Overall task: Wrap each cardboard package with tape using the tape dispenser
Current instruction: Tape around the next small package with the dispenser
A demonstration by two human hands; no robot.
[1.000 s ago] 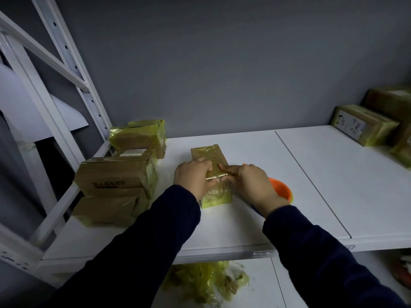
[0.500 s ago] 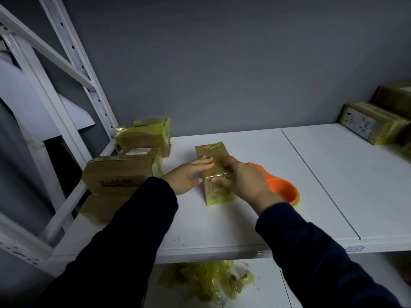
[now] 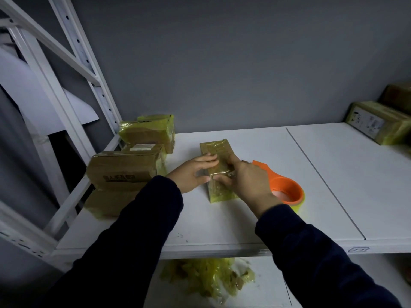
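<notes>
Small package [image 3: 219, 167] looks fully taped, both hands' fingers [image 3: 209, 160] pressed flat on it gripping nothing, dispenser [image 3: 282, 190] idle just right, taped-looking stack [image 3: 124, 167] left.

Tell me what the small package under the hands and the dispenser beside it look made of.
Small package: apparently cardboard under glossy yellowish tape, judging by its brown faces and wrinkled sheen. Dispenser: likely moulded plastic, smooth matte orange, holding a yellow roll. Left hand and right hand both press on the package.
</notes>
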